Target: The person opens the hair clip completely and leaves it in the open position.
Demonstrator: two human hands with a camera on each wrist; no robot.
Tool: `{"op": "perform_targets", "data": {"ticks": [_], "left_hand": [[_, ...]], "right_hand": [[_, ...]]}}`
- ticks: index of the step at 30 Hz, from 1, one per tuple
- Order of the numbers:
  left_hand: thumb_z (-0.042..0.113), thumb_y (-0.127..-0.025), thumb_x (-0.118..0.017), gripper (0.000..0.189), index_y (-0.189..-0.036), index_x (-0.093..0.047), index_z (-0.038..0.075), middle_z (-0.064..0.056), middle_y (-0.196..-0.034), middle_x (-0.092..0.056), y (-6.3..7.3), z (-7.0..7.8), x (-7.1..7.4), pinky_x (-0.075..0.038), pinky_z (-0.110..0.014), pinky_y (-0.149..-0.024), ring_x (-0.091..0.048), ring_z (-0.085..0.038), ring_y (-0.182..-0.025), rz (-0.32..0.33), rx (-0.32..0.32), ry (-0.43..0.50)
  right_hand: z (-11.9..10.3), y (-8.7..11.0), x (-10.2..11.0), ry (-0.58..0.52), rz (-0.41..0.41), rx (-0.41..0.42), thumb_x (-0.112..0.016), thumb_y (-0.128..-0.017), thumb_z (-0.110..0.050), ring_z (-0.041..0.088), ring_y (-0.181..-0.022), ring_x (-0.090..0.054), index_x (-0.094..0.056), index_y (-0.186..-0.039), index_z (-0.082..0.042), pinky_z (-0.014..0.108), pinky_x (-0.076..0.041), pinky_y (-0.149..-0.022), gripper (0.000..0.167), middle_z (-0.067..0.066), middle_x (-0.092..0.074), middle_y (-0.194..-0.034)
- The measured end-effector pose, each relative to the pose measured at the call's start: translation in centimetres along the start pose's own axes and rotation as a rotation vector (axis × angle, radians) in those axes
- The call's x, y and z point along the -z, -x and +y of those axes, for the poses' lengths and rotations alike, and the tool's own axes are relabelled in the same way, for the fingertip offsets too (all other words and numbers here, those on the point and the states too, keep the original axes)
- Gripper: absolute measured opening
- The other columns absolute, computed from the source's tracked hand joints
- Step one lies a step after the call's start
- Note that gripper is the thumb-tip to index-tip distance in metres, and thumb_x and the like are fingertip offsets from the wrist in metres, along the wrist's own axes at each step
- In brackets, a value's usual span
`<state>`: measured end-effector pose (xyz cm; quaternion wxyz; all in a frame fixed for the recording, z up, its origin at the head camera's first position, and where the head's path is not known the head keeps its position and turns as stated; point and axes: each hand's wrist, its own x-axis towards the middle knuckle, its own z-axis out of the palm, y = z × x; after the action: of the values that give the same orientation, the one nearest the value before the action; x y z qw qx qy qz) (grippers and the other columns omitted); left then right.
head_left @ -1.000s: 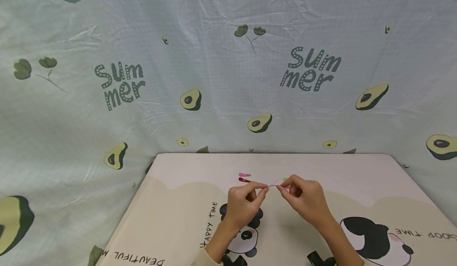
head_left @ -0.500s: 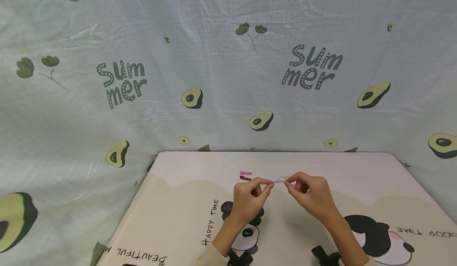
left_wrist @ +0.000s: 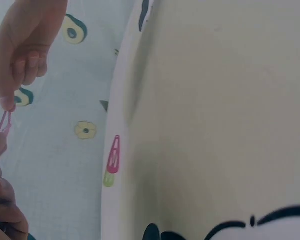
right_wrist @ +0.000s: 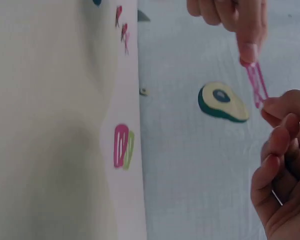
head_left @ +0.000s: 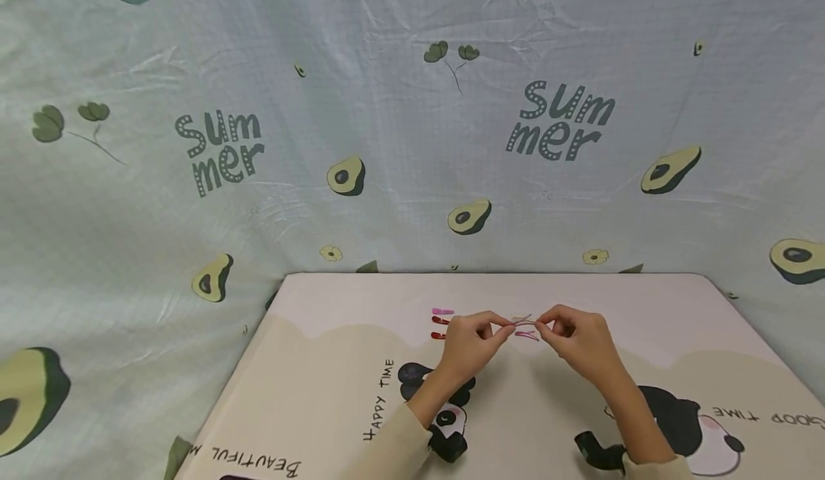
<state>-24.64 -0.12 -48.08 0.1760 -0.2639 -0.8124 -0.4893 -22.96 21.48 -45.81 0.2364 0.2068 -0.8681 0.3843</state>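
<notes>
Both hands are raised over the table's far half. My left hand point(head_left: 473, 340) pinches one end of a pink snap hair clip point(right_wrist: 256, 85) between thumb and forefinger. At its other end, my right hand point(head_left: 580, 340) pinches the same clip, thumb against forefinger. The clip is sprung apart, its two parts spread in a narrow V. Below it on the table lie another pink hair clip point(head_left: 527, 335) and a green hair clip point(right_wrist: 129, 150), side by side and overlapping in the right wrist view.
Left of the hands lie a pink hair clip point(head_left: 442, 312) and two red ones, the nearer red hair clip point(head_left: 438, 336) partly behind the left hand. The printed table mat point(head_left: 309, 394) ends at a hanging avocado-print cloth point(head_left: 399, 122). A dark object point(head_left: 235, 477) shows at the front edge.
Both hands have moved right and slightly away with the hair clip still between them. The nearer red clip and the pink clip on the table have come into sight.
</notes>
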Motion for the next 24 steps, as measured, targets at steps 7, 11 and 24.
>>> {"op": "perform_targets", "data": {"ticks": [7, 11, 24], "left_hand": [[0.024, -0.091, -0.08, 0.01, -0.094, -0.084, 0.015, 0.004, -0.051, -0.051, -1.0, -1.0, -2.0, -0.023, -0.012, -0.045, -0.033, 0.005, -0.047, -0.096, 0.083, -0.159], [0.026, -0.09, -0.08, 0.01, -0.093, -0.084, 0.017, 0.006, -0.054, -0.053, -1.1, -1.7, -2.9, -0.025, -0.014, -0.044, -0.035, 0.004, -0.049, -0.144, 0.124, -0.235], [0.027, -0.088, -0.077, 0.007, -0.087, -0.084, 0.024, 0.011, -0.064, -0.067, -0.9, -2.7, -4.4, -0.032, -0.019, -0.051, -0.049, -0.001, -0.06, -0.235, 0.18, -0.415]], "right_hand": [[2.3, 0.1, 0.6, 0.054, -0.231, -0.218, -0.075, -0.092, -0.012, 0.006, -0.047, -0.044, -0.075, -0.089, -0.007, 0.025, -0.037, -0.048, 0.005, -0.005, -0.053, -0.059], [3.3, 0.3, 0.1, 0.058, -0.33, -0.293, -0.074, -0.091, -0.012, 0.01, -0.048, -0.048, -0.076, -0.09, -0.008, 0.026, -0.038, -0.049, 0.005, -0.004, -0.053, -0.058], [4.6, 1.3, -1.8, 0.15, -0.405, -0.349, -0.074, -0.086, -0.014, 0.013, -0.063, -0.05, -0.075, -0.083, -0.01, 0.029, -0.038, -0.056, 0.005, -0.003, -0.059, -0.067]]}}
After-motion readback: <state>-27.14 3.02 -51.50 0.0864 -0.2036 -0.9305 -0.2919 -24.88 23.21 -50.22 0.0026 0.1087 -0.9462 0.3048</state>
